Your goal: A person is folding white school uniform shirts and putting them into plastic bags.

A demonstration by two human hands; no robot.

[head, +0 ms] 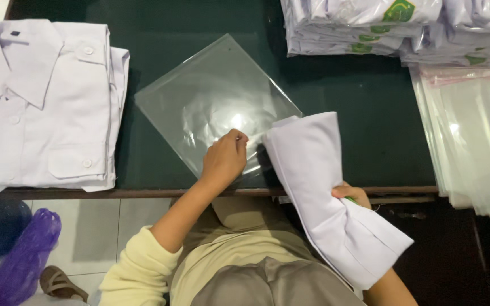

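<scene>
A clear plastic bag (214,102) lies flat on the dark green table (358,113). My left hand (225,158) pinches the bag's near edge at its opening. My right hand (351,194) grips a folded white shirt (324,192), held tilted with its upper end touching the bag's opening beside my left hand. The shirt's lower end hangs past the table's front edge over my lap.
A stack of folded white shirts (46,102) lies at the left end of the table. Bagged shirts (392,25) are piled at the back right. A pile of clear bags (472,136) sits at the right. A purple bag (21,260) and a sandal (58,282) are on the tiled floor.
</scene>
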